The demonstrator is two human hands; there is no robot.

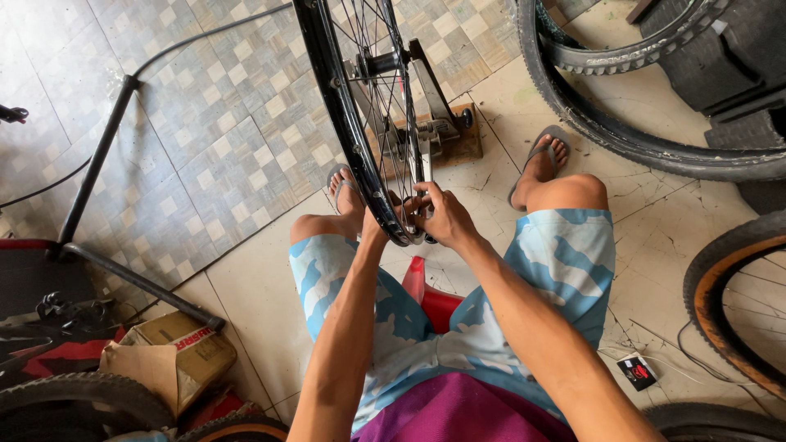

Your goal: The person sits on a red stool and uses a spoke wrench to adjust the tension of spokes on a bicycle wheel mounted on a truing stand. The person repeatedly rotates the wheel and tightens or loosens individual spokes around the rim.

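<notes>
Tiled floor fills the frame's upper left; one cardboard box sits lower left. We pinch one bare wheel rim at centre — left hand and right hand both closed on its lower edge — with loose tyres upper right.

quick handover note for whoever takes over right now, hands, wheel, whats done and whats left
Left hand: on the near edge of the bare wheel rim, mostly hidden behind it.
Right hand: fingers pinched at the spokes by the rim; a tool can't be made out.
Wheel: upright in the stand on the floor, between the knees, no tyre on.
Done or left: can't be judged from this view.
</notes>
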